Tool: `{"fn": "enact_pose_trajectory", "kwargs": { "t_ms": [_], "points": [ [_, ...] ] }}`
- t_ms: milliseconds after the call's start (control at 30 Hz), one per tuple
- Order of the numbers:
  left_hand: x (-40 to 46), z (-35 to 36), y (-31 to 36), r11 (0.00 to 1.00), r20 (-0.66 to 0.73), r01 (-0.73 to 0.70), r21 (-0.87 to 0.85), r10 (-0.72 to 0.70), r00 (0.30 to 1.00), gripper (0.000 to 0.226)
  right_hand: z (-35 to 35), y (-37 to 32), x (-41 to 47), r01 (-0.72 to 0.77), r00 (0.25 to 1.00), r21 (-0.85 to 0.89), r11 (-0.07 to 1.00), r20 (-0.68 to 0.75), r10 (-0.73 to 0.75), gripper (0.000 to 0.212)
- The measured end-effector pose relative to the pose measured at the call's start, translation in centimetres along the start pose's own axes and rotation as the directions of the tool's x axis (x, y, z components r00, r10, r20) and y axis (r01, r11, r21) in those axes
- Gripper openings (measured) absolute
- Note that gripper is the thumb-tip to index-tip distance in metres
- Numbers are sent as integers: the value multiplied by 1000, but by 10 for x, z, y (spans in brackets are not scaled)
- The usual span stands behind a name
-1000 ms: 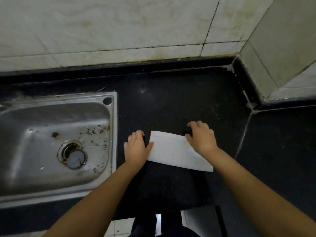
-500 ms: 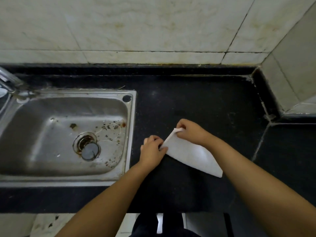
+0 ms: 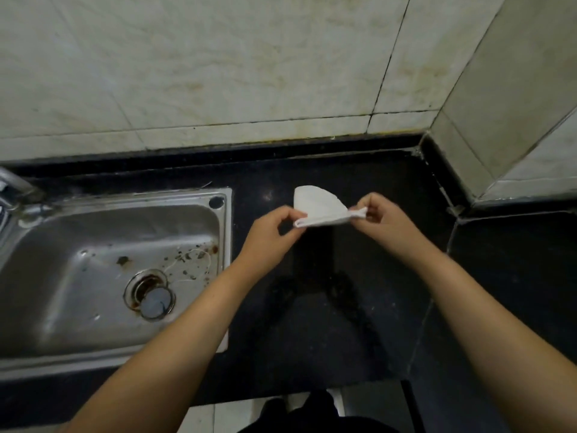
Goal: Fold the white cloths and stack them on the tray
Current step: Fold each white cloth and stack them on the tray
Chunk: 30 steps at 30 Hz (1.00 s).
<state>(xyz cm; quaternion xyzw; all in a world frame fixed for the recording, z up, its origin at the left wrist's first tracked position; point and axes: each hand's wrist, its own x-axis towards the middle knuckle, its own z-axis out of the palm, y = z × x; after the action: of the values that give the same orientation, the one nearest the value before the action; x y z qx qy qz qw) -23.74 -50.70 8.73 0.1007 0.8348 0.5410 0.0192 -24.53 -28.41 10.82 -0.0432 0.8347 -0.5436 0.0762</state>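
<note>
Both forearms reach out over the dark worktop [image 3: 312, 323], right of the sink [image 3: 109, 267]. Left hand [image 3: 274, 235] pinches the near-left corner of the white cloth [image 3: 318, 207]; right hand [image 3: 379, 218] pinches its right end, fingers closed on the hem. A second ago the cloth lay flat on the worktop under both palms — now it is lifted clear, stretched between the two pinches, its far flap standing up and curling away toward the wall [image 3: 218, 73]. Read: the last crease looks pressed, and the cloth is up either for one more fold or for carrying off.

Sink beside the left hand holds only a drain and specks of debris. No tray in view on this stretch of worktop — so stacking likely needs a turn or a reach elsewhere. No other cloths visible either.
</note>
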Motion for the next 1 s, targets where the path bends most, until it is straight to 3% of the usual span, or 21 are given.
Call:
{"fn": "enact_pose_trajectory", "kwargs": {
  "t_ms": [67, 133, 233, 300, 367, 467, 600, 700, 800, 1000],
  "points": [
    [-21, 10, -25, 991, 111, 98, 96, -108, 988, 12, 15, 34, -19, -88, 993, -99, 991, 66, 95, 24],
    [-41, 18, -43, 957, 289, 190, 217, -249, 924, 9, 29, 64, -40, -184, 963, -224, 957, 152, 221, 16],
    [-60, 21, -56, 903, 501, 283, 323, -417, 758, 2, 38, 84, -69, -303, 848, -281, 911, 356, 392, 8],
    [-59, 19, -57, 886, 522, 341, 315, -462, 717, 3, 38, 83, -74, -367, 773, -271, 890, 442, 454, 11],
    [-49, 18, -56, 880, 485, 369, 299, -473, 736, 5, 36, 80, -68, -442, 777, -157, 883, 425, 464, 10],
    [-23, 21, -55, 886, 426, 400, 235, -464, 777, 8, 33, 78, -47, -506, 829, -50, 861, 248, 502, 10],
    [13, 40, -60, 868, 279, 390, 306, -474, 835, 15, 36, 89, -15, -508, 859, -119, 853, 13, 512, 10],
    [29, 53, -66, 802, 140, 431, 413, -523, 840, 16, 44, 95, 3, -511, 858, -216, 832, -62, 510, 16],
    [29, 62, -75, 745, 44, 480, 463, -560, 827, 19, 53, 95, 11, -513, 858, -202, 834, -124, 498, 19],
    [15, 74, -81, 759, -147, 432, 488, -417, 897, 14, 63, 100, 11, -473, 880, -337, 814, -223, 419, 24]
  ]
}}
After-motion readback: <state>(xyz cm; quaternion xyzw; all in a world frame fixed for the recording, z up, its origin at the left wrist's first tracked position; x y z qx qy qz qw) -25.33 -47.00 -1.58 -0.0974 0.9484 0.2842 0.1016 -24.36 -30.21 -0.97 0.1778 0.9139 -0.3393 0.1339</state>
